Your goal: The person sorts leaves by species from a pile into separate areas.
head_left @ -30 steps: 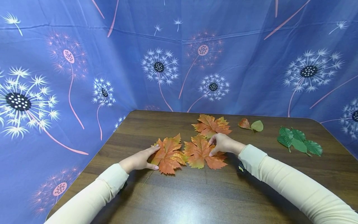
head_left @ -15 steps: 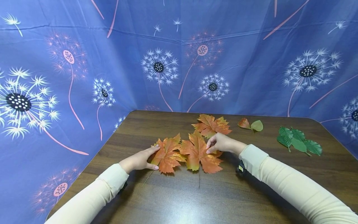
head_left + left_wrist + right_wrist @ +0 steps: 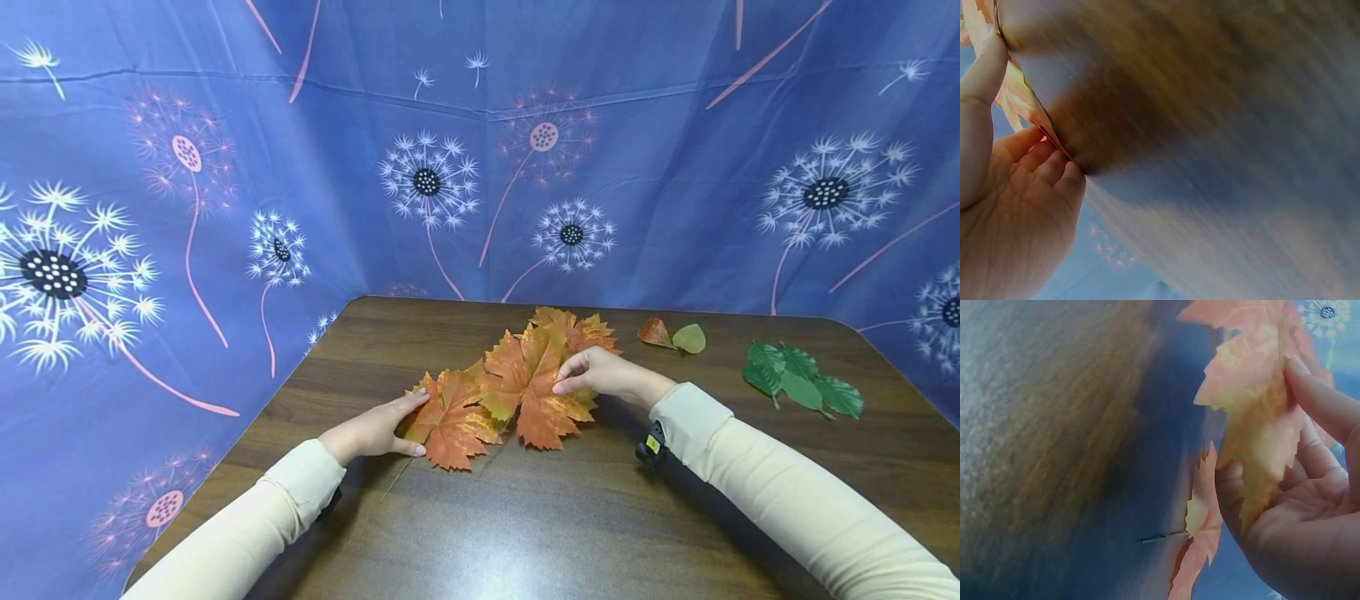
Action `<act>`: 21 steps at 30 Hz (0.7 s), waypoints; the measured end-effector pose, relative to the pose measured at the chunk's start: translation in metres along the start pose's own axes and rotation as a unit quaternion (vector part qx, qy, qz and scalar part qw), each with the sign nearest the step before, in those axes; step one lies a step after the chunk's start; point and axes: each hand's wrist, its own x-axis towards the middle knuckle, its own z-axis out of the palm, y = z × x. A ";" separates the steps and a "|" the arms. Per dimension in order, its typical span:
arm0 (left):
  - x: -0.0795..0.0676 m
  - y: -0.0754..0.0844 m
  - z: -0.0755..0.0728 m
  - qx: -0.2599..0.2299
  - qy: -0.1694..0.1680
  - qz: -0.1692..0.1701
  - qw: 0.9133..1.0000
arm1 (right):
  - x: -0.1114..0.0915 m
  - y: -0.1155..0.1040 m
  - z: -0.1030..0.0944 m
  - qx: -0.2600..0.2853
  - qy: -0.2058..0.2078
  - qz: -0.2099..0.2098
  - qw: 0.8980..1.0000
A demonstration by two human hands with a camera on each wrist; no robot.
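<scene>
My right hand (image 3: 603, 377) pinches an orange-and-yellow maple leaf (image 3: 534, 379) between thumb and fingers. In the right wrist view this held leaf (image 3: 1260, 381) is raised off the table, its lobes spread beside the thumb. It overlaps the right edge of a left maple leaf (image 3: 448, 425) and partly covers a maple leaf lying behind (image 3: 588, 333). My left hand (image 3: 375, 427) rests at the left leaf's outer edge, thumb and fingers spread apart. The left wrist view shows those fingertips (image 3: 1072, 169) right at the leaf's edge, against the wooden tabletop.
Toward the back right lie a small reddish leaf (image 3: 656, 332) and a small green leaf (image 3: 689, 338). A cluster of green leaves (image 3: 802, 379) sits farther right on the brown wooden table (image 3: 420, 533). Blue dandelion-print cloth (image 3: 322, 150) hangs around the back and sides.
My right hand has turned and raised the middle maple leaf, shifting it back so that it now overlaps both neighbouring leaves. My left hand has stayed on the left leaf.
</scene>
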 end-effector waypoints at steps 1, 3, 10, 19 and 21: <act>0.000 0.000 0.000 0.000 0.000 0.001 1.000 | 0.000 0.000 -0.001 0.006 0.001 0.000 1.000; 0.000 0.000 0.000 0.001 0.001 0.002 1.000 | 0.000 0.000 -0.003 0.017 -0.002 -0.004 1.000; 0.000 0.000 0.000 0.000 -0.001 -0.003 1.000 | 0.001 0.000 -0.013 0.061 -0.014 -0.010 0.998; 0.000 -0.001 -0.001 -0.007 -0.007 -0.007 1.000 | 0.005 -0.008 -0.026 0.120 0.002 -0.004 0.993; 0.000 0.000 -0.001 -0.008 -0.006 -0.007 1.000 | 0.007 -0.010 -0.029 0.145 0.010 0.003 0.989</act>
